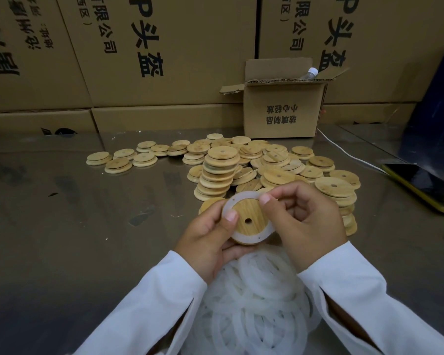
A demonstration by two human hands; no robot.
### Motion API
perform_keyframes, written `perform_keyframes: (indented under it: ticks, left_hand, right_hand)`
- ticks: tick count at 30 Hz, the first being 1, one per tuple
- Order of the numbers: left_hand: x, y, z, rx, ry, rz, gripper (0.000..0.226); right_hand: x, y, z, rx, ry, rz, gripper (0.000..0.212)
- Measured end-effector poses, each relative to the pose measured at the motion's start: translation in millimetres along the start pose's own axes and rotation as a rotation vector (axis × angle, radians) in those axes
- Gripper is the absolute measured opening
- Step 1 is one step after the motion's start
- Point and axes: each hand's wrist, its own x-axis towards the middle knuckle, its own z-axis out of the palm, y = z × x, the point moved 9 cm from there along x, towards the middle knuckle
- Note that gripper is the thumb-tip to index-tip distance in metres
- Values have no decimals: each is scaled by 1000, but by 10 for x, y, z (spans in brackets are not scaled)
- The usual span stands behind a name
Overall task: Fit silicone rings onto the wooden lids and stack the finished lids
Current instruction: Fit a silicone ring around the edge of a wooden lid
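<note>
On the counter (87, 226), loose lids (274, 160) are heaped far off. Above the near ring pile (251, 298), one wooden lid (251, 211) is gripped by the left hand (205, 237), its silicone ring (241, 237) pinched by the right hand (310, 219); full seating is judged next.

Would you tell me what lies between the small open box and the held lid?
In the head view, a heap of loose wooden lids and a tall lid stack lie between the open box and the held lid.

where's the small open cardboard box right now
Head view: the small open cardboard box stands at the back of the steel table, right of centre, against the big stacked cartons, just behind the heap of round wooden lids.
</note>
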Motion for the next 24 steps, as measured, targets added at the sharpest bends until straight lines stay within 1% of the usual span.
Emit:
perform_keyframes:
  ticks: [4,7,10,15,21,24]
  left_hand:
    - [-7,-3,12,-5,-10,13,40]
    - [-5,-11,20,-19,-16,9,42]
    - [-1,-10,12,-10,-9,14,42]
    - [-9,9,49,62,-40,47,33]
    - [-7,66,48,194,-30,102,36]
    - [-25,87,36,279,5,136,25]
  right_hand:
    - [11,44,20,23,-42,48,13]
    - [32,139,12,79,-43,142,10]
    - [36,165,10,104,-40,181,7]
    - [40,105,-19,132,-13,187,10]
    - [44,179,-42,129,17,261,14]
    - [43,236,-55,136,36,304,15]
